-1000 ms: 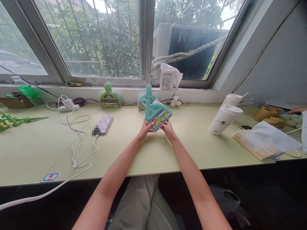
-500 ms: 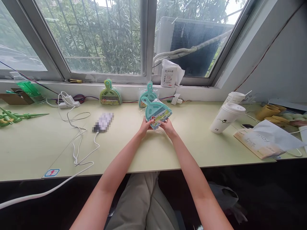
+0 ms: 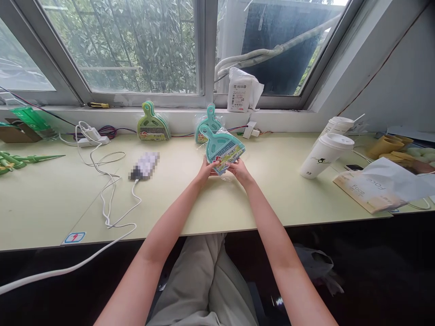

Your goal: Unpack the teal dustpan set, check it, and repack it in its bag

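Note:
Between both hands, above the pale table [image 3: 163, 199], I hold a teal mini dustpan and brush set [image 3: 222, 147] in clear wrap, tilted with its handle up to the left. My left hand [image 3: 207, 170] grips its lower left edge. At the lower right edge, my right hand [image 3: 239, 171] closes on it with the fingers. Right behind it another teal dustpan set [image 3: 209, 121] leans upright at the wall, partly covered by the held one. Further left stand several green dustpan sets [image 3: 152, 124], stacked against the wall.
A phone-like blurred object [image 3: 145, 165] lies left with a white cable [image 3: 110, 199]. A power strip [image 3: 93, 139] sits behind it. White cups [image 3: 326, 155] and a paper bag [image 3: 377, 185] stand right. A white package [image 3: 243, 93] rests on the sill.
The view has tipped down slightly, so the table and window appear higher in the frame. Both hands still hold the teal dustpan set in nearly the same pose.

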A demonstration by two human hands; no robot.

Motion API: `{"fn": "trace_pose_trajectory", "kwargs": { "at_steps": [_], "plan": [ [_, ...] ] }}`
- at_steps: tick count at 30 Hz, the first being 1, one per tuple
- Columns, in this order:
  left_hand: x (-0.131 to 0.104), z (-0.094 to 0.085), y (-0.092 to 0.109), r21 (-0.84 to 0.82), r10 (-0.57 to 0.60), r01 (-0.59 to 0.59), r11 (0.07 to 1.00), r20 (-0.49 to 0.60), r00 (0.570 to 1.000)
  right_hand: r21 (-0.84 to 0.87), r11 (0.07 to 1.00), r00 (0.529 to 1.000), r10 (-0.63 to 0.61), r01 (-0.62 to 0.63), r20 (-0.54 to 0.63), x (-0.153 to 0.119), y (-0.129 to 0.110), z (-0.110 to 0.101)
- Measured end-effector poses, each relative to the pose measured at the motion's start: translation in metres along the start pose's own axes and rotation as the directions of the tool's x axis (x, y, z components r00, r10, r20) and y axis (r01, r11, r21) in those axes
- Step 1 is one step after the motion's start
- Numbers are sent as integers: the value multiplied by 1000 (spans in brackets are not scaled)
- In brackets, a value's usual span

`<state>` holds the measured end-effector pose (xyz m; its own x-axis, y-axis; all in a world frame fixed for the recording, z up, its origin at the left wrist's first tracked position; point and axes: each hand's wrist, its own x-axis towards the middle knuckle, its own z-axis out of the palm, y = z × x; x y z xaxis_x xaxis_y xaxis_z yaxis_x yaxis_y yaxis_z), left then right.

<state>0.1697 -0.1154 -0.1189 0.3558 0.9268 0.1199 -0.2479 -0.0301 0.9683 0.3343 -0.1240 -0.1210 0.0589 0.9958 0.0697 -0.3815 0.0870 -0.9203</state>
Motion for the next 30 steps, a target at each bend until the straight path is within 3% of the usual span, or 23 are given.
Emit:
{"fn": "trace_pose_trajectory", "kwargs": {
  "at_steps": [6, 8, 10, 11, 12, 14, 17, 20, 23, 26, 30],
  "plan": [
    [0, 1, 8, -61, -26, 23, 998, -50, 998, -94, 995, 998, 47, -43, 36, -2, -14, -9],
    [4, -5, 11, -102, -55, 46, 994, -93, 994, -205, 977, 993, 29, -52, -114, -2, -20, -15],
    [7, -15, 15, -142, -98, 79, 987, -137, 986, -384, 923, 942, -126, -4, -312, -3, -23, -21],
    [9, -21, 16, -161, -120, 94, 982, -155, 981, -488, 872, 904, -244, 45, -352, -3, -24, -24],
    [10, -27, 18, -178, -141, 110, 978, -172, 975, -584, 804, 873, -359, 109, -331, -3, -24, -25],
    [11, -39, 20, -205, -180, 139, 969, -199, 963, -700, 665, 843, -510, 261, -171, -3, -22, -26],
    [11, -49, 19, -195, -226, 191, 962, -178, 958, -703, 597, 845, -535, 387, 11, -2, -18, -23],
    [12, -49, 15, -121, -245, 234, 965, -93, 965, -667, 635, 857, -516, 390, 9, 0, -18, -22],
    [12, -47, 11, -62, -251, 250, 966, 0, 968, -661, 638, 834, -550, 395, -33, 1, -20, -25],
    [12, -48, 11, -63, -278, 279, 958, 22, 960, -664, 620, 809, -586, 417, -39, 2, -20, -27],
    [7, -49, 14, -40, -309, 311, 950, 53, 950, -679, 619, 819, -572, 395, -45, 3, -16, -24]
  ]
}}
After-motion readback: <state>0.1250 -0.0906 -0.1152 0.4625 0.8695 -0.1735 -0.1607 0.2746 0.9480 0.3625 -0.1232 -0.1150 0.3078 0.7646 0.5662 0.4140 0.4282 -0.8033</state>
